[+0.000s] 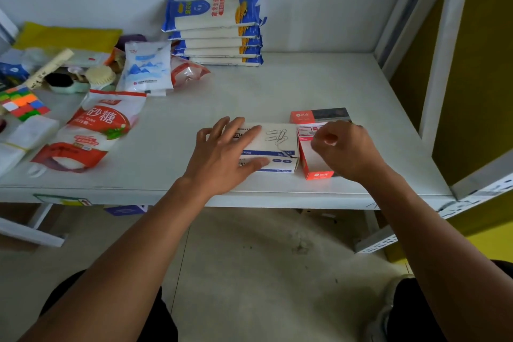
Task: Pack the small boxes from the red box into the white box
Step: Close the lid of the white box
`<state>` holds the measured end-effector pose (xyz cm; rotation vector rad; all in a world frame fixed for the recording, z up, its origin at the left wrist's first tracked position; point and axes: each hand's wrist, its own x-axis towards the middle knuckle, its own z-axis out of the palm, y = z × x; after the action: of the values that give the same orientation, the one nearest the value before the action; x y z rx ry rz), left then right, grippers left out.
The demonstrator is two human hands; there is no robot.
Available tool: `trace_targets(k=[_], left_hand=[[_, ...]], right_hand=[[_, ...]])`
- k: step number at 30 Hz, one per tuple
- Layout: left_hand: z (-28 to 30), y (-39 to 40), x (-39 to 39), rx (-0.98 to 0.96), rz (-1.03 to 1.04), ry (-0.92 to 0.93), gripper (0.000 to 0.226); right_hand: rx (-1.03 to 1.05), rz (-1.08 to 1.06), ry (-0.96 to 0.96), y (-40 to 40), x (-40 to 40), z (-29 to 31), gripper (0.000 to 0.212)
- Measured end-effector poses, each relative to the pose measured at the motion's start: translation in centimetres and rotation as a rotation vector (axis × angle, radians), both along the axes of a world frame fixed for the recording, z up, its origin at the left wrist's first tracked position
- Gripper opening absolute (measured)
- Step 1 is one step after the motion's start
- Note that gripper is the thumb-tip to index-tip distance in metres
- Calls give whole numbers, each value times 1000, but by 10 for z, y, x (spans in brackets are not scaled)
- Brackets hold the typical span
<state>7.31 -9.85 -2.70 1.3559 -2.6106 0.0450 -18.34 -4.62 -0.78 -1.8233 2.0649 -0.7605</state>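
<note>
Five spread fingers of the left hand press flat, grasping nothing, on the white cardboard box printed with paper clips. Just beside it, the right hand curls loosely over the open red cardboard box; whether it pinches anything I cannot tell. Both boxes sit near the front edge of the white shelf.

A storeroom or shop stock area: a white metal shelving unit with slotted uprights holds a stack of noodle packets, bags of sugar, a salt bag and boxed stationery, above a bare concrete floor.
</note>
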Motion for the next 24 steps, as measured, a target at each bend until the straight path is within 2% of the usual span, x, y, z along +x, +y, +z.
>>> trace_targets(k=[4, 7, 14, 18, 24], left_hand=[[-1, -7, -12, 71, 64, 68, 72], [4, -10, -22, 106, 90, 111, 69], [9, -21, -35, 63, 71, 67, 54], [5, -23, -36, 87, 62, 85, 56], [7, -19, -38, 91, 80, 112, 57]], right_hand=[[233, 41, -4, 8, 3, -5, 19], [202, 86, 5, 11, 12, -8, 20], [207, 106, -108, 13, 25, -13, 20], [121, 67, 24, 19, 29, -18, 34], [85, 91, 83, 16, 28, -20, 34]])
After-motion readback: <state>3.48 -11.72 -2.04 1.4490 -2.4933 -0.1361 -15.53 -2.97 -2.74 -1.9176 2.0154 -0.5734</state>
